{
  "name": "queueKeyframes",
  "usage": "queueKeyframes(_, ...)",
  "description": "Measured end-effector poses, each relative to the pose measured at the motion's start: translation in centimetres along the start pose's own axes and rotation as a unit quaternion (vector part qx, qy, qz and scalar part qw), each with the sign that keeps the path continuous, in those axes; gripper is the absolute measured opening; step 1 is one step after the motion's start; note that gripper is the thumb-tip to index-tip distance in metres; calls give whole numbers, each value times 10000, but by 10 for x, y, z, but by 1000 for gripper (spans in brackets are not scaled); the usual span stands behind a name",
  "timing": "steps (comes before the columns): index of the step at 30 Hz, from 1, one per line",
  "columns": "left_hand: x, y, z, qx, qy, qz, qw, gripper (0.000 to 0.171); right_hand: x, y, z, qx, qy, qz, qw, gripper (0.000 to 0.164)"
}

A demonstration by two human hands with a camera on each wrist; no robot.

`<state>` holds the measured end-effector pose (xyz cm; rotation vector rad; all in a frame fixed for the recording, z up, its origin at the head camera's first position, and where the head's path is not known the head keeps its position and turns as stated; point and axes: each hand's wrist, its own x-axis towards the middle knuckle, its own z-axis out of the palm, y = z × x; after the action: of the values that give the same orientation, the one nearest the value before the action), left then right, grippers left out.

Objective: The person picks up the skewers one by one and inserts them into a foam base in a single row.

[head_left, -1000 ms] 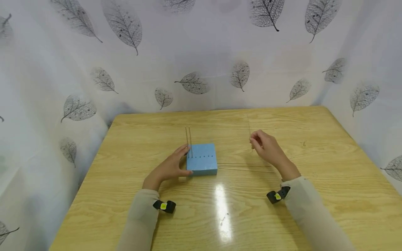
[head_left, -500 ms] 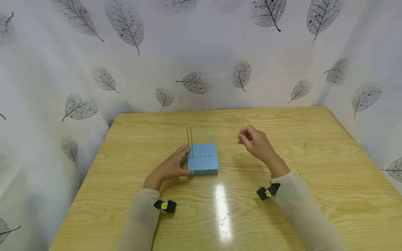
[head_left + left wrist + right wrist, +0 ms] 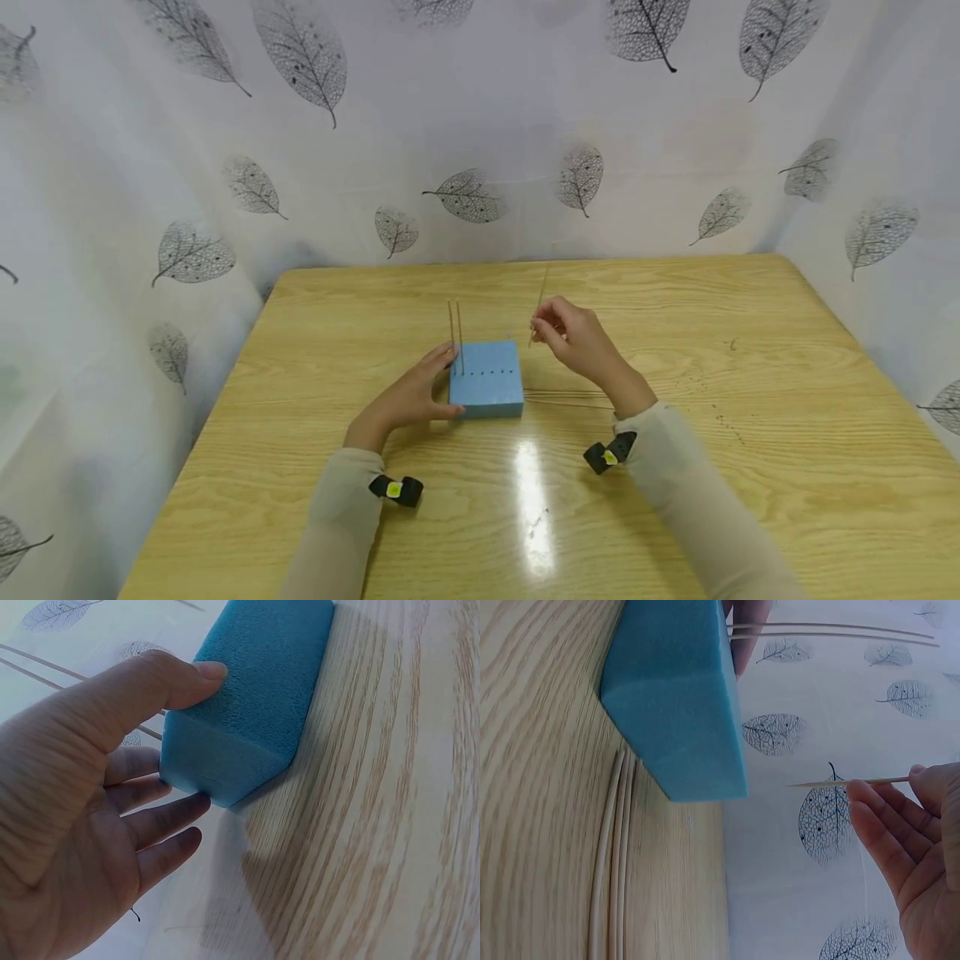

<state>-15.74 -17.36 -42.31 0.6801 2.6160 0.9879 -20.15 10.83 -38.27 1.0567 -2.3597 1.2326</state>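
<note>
A blue foam block [image 3: 489, 390] lies on the table, with a row of small holes across its top. Two thin wooden skewers [image 3: 461, 333] stand upright in the holes at its left end. My left hand [image 3: 405, 398] holds the block's left side, thumb on the front face and fingers around the side and back. Just right of the block, my right hand [image 3: 581, 340] pinches another skewer [image 3: 821, 784] between thumb and fingers. Its pointed end faces down and stays apart from the block; in the head view it leans slightly right.
Several loose skewers [image 3: 616, 847] lie on the wooden table [image 3: 750, 483], running right from the block under my right forearm. A white curtain [image 3: 510, 100] with a leaf print hangs behind the table and at both sides.
My right hand has moved left toward the block, carrying the skewer, whose top now leans to the right. My left hand and the block stay in place.
</note>
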Motion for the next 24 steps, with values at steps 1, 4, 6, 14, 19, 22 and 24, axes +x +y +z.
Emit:
queueKeyframes(1, 0, 0, 0, 7, 1, -3, 10000, 94, 1, -1, 2, 16, 1, -46, 10000, 3)
queueKeyframes(4, 0, 0, 0, 28, 5, 1, 10000, 94, 6, -3, 7, 72, -23, -159, 9998, 4)
queueKeyframes(6, 0, 0, 0, 33, 1, -25, 10000, 94, 8, -4, 10, 124, -75, -166, 9998, 2)
queueKeyframes(14, 1, 0, 0, 4, 26, -37, 10000, 95, 17, -11, 24, 234, -290, -97, 9993, 5)
queueKeyframes(19, 1, 0, -1, -23, 35, -65, 10000, 94, 20, -14, 35, 347, -357, -269, 9984, 3)
queueKeyframes(22, 2, 0, 0, -46, 25, -70, 10000, 94, 21, -16, 41, 456, -409, -350, 9975, 3)
queueKeyframes(24, 2, 0, 0, -61, 20, -68, 10000, 94, 21, -18, 44, 531, -463, -426, 9966, 4)
